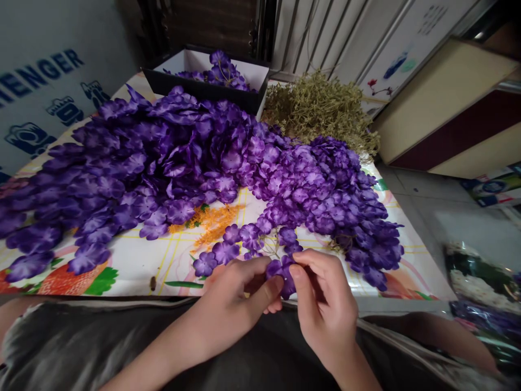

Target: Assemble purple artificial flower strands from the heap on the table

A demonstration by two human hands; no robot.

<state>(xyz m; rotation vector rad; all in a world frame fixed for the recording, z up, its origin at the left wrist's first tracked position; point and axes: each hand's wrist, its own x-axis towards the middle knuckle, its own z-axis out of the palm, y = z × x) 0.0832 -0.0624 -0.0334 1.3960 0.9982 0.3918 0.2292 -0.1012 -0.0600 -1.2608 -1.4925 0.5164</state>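
Observation:
My left hand (pixel 232 298) and my right hand (pixel 325 304) meet near the table's front edge. Between their fingertips they pinch a small cluster of purple fabric flowers (pixel 283 277), partly hidden by my fingers. A thin stem from this cluster seems to run up into a large heap of purple artificial flowers (pixel 195 163), though I cannot tell for sure. The heap covers most of the floral-print tabletop (pixel 134 271). An orange artificial sprig (pixel 209 225) lies against the heap, just beyond my left hand.
A black box with a white inside (pixel 203 81) holds more purple flowers at the far edge. Dried green filler (pixel 317 111) lies beside it. A plastic bag (pixel 480 288) sits at lower right, and a cabinet (pixel 448 108) stands beyond the table's right side.

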